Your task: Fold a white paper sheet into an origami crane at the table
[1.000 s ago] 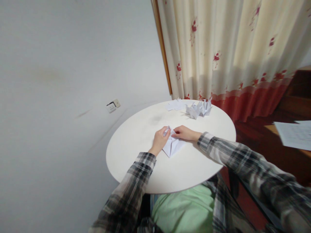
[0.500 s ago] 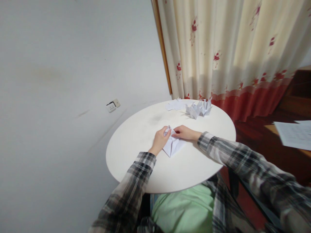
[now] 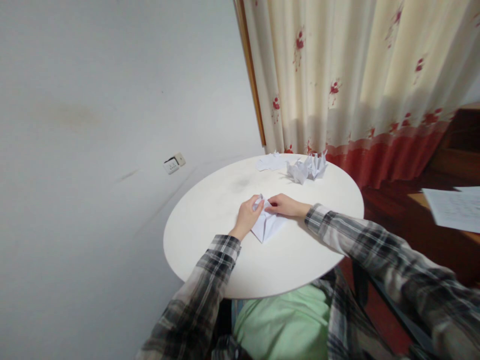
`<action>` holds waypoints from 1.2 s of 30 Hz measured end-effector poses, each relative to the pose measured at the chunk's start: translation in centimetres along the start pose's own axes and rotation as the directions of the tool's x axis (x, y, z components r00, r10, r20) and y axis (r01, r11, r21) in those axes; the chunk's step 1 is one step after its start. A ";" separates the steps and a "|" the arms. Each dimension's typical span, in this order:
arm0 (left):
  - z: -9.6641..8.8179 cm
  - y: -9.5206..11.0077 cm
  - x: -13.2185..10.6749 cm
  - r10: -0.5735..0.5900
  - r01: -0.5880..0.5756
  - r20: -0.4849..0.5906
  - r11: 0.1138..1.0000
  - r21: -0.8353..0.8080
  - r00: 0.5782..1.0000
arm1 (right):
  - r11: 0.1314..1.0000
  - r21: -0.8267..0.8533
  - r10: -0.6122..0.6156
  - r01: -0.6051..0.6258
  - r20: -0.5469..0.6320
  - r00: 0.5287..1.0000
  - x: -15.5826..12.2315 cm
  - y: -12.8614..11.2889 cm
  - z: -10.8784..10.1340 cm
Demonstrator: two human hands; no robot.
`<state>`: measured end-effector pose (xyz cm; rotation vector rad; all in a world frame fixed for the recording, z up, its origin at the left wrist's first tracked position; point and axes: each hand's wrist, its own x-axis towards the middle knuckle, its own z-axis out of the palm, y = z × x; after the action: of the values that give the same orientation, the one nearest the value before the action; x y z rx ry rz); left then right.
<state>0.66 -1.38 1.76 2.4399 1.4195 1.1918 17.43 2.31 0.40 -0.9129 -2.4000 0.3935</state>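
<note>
A partly folded white paper (image 3: pixel 267 226) lies near the middle of a round white table (image 3: pixel 210 220). My left hand (image 3: pixel 247 216) rests on the paper's left side, fingers curled and pinching its top edge. My right hand (image 3: pixel 285 205) presses down on the paper's upper right part, fingers held together. The two hands nearly meet at the paper's top. Both arms wear plaid sleeves.
Several folded white paper figures (image 3: pixel 307 168) stand at the table's far edge, with flat paper sheets (image 3: pixel 270 162) beside them. A cream curtain with red flowers (image 3: pixel 352 80) hangs behind. Dark wooden furniture with a white sheet (image 3: pixel 453 206) is at the right. A wall socket (image 3: pixel 174 162) is left.
</note>
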 end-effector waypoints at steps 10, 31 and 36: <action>0.1 0.0 0.0 -0.019 0.019 -0.008 1.000 -0.017 1.000 | 1.000 -0.001 0.013 -0.013 -0.003 1.000 -0.1 -0.1 0.0; -0.3 0.1 0.0 0.012 -0.011 0.017 0.998 -0.056 1.000 | 1.000 -0.022 -0.006 0.006 -0.005 1.000 0.0 -0.1 0.0; -0.4 0.2 0.0 0.011 -0.011 0.002 0.998 -0.067 1.000 | 1.000 -0.014 0.000 0.000 -0.003 1.000 -0.1 -0.2 -0.1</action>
<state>0.51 -1.59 2.11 2.4063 1.3444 1.2175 17.42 2.10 0.59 -0.9187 -2.4030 0.3757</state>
